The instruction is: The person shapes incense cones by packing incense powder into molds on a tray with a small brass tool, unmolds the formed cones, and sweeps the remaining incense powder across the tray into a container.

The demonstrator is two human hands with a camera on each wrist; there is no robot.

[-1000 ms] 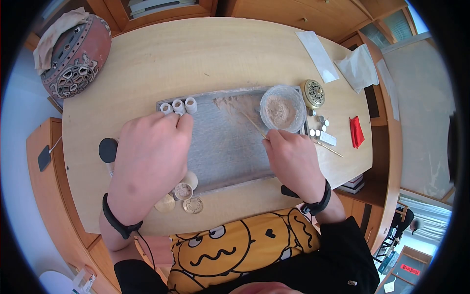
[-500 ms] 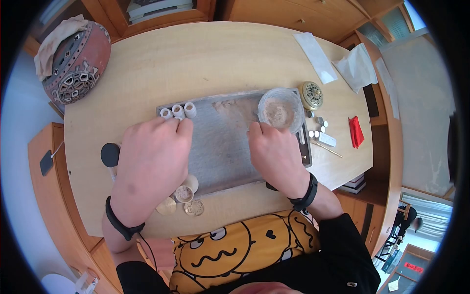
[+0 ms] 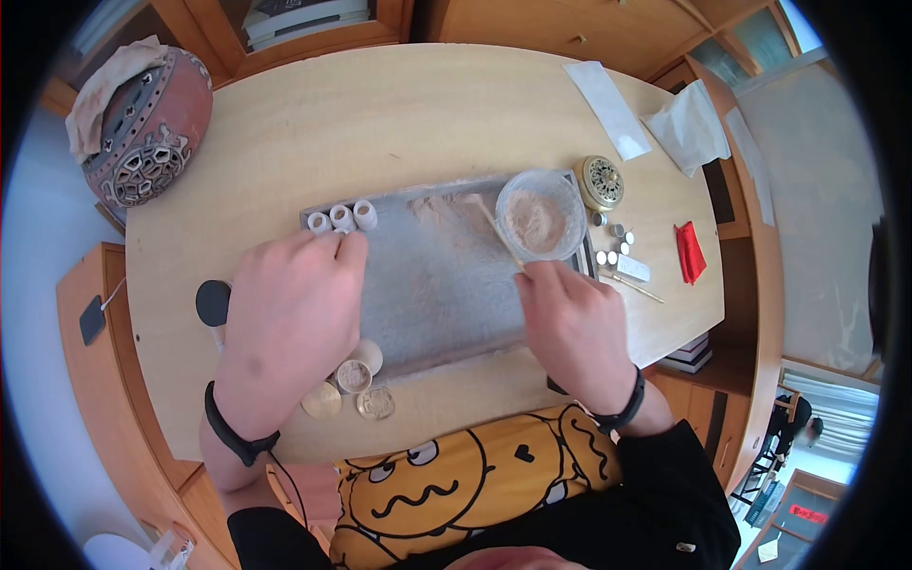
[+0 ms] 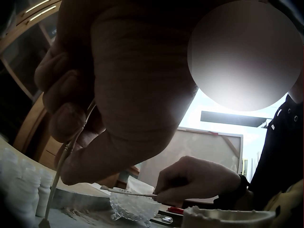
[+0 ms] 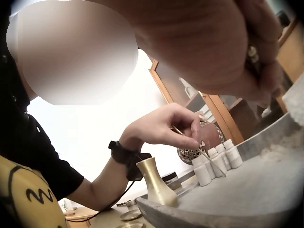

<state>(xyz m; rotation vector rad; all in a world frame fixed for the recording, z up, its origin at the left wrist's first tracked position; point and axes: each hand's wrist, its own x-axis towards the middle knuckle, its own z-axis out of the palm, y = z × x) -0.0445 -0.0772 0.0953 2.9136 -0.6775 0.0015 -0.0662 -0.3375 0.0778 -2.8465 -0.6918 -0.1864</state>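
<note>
Thumb and fingers of my left hand (image 3: 294, 309) pinch a thin metal tool (image 4: 55, 187), seen in the left wrist view; its lower tip is down at the grey tray (image 3: 432, 285), beside small white bottles (image 3: 365, 216) that stand upright. My right hand (image 3: 579, 318) holds a thin pale stick (image 3: 496, 223) slanting up and left. The stick's far end lies left of the clear bowl (image 3: 579, 211), near loose tan powder (image 3: 432, 209) on the tray. More powder (image 3: 534, 223) fills the bowl. In the right wrist view, my left hand (image 5: 164, 126) keeps its tool beside the bottles.
A brass vase (image 5: 156, 183) and round brass pieces (image 3: 375, 403) stand at the tray's near left. Right of the bowl are a pierced brass burner (image 3: 601, 182), small jars and a red cloth (image 3: 691, 254). A patterned red pot (image 3: 152, 128) sits far left.
My right hand moved left, then back right, with the stick coming into sight again beside the bowl. My left hand has barely shifted.
</note>
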